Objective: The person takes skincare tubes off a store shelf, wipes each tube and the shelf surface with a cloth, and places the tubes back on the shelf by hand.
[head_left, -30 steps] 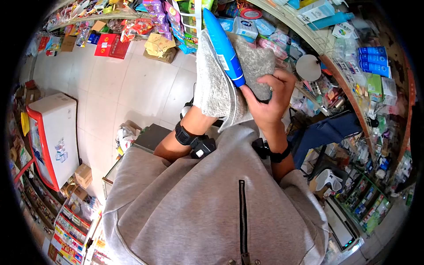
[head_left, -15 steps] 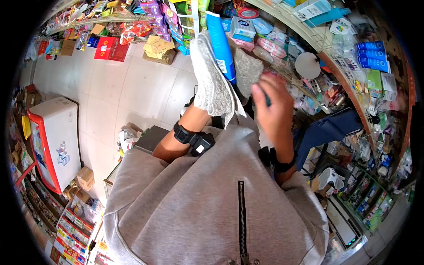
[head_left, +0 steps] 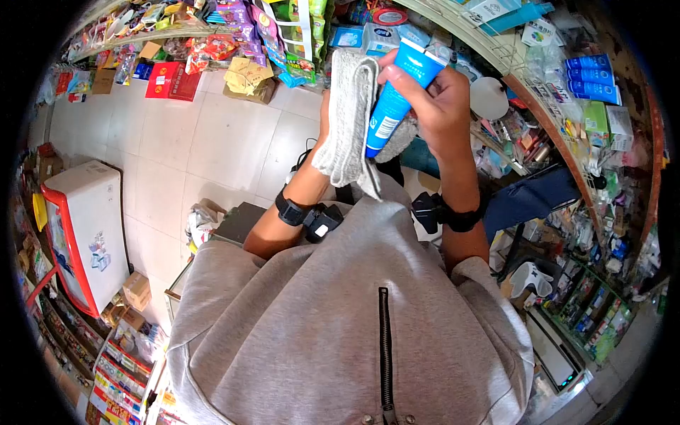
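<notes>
My left hand holds a folded grey-white knitted cloth upright in front of me; its fingers are hidden behind the cloth. A blue squeeze tube with a white barcode label slants beside the cloth, its darker blue end pointing down at the cloth's edge. My right hand grips the tube near its broad upper end, thumb across the front. Behind the tube, a grey textured piece shows in part. Both wrists wear black straps with small black devices.
Shelves packed with goods curve around the front and right, with more blue tubes there. A red-framed white freezer stands at left on the tiled floor. A dark blue chair is close by my right arm.
My right hand has moved up and closed on the blue tube, which has tilted to the right away from the cloth. My left hand still holds the cloth, now turned slightly.
</notes>
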Demonstrator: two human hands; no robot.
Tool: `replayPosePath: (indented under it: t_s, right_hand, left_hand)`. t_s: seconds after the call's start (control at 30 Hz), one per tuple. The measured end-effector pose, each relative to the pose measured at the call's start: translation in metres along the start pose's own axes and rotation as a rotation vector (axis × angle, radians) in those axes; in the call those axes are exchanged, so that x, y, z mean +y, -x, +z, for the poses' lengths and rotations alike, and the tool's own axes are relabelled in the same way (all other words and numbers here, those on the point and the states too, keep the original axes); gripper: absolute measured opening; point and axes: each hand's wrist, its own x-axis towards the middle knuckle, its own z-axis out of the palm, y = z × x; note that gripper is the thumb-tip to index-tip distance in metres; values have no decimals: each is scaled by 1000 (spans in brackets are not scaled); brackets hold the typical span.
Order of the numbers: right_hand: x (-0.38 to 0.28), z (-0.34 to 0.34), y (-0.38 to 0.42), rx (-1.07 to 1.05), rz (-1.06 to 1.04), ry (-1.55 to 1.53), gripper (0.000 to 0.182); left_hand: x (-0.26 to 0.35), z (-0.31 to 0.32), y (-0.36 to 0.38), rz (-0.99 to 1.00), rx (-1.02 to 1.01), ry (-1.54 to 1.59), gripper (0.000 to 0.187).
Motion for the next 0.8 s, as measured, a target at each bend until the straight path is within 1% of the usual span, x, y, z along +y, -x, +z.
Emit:
replayPosePath:
  t_s: [0.03, 0.07, 0.1, 0.17, 0.2, 0.23, 0.27, 0.3, 0.37, 0.4, 0.47, 0.5, 0.57, 0.6, 0.67, 0.7, 0.77, 0.8]
  right_hand:
    - [-2, -1, -1, -6, -1, 2, 20]
    - [-3, -2, -2, -19, 21, -80, 19]
    - [-4, -4, -2, -31, 45, -164, 19]
    - [-4, -15, -3, -69, 135, -166, 20]
    - [0, -19, -6, -163, 12, -129, 22]
    - [6, -24, -9, -255, -111, -91, 24]
    - [11, -33, -11, -327, -100, -81, 31]
    - [18, -41, -13, -323, -97, -80, 31]
    - [29, -51, -20, -482, -208, -71, 38]
    - [30, -51, -22, -481, -208, -70, 38]
    - [31, -51, -21, -523, -114, -114, 46]
    - [32, -52, -21, -520, -116, -111, 46]
    - [36, -52, -15, -437, 64, -175, 48]
    - [39, -50, -12, -436, 65, -177, 48]
    - [42, -41, -10, -127, -10, -140, 48]
    - [38, -36, -5, -127, -8, -141, 48]
    - [29, -26, 7, -2, 90, -94, 44]
    - [31, -19, 11, 38, 80, -34, 43]
  left_hand:
    - [10, 10, 2, -65, 23, 46, 41]
    - [22, 21, 12, -41, -166, -55, 48]
    - [21, 15, 13, -40, -164, -53, 48]
    - [19, -1, 14, -250, -240, 300, 51]
    - [47, 19, 29, -310, -223, 432, 43]
    - [59, 21, 36, -344, -250, 475, 42]
    - [60, 18, 36, -357, -269, 471, 41]
    - [64, 16, 39, -367, -287, 459, 41]
    - [64, 11, 40, -376, -301, 387, 39]
    - [64, 11, 41, -383, -304, 339, 38]
    - [58, 8, 40, -382, -301, 233, 37]
    - [54, 7, 37, -368, -298, 162, 36]
    - [40, 5, 28, -310, -270, -20, 35]
    - [34, 2, 24, -276, -255, -122, 34]
    - [23, -6, 14, -216, -215, -320, 33]
    - [18, -11, 10, -195, -192, -416, 32]
    - [12, -17, 5, -156, -149, -561, 31]
    - [12, -12, 5, -101, -129, -553, 30]
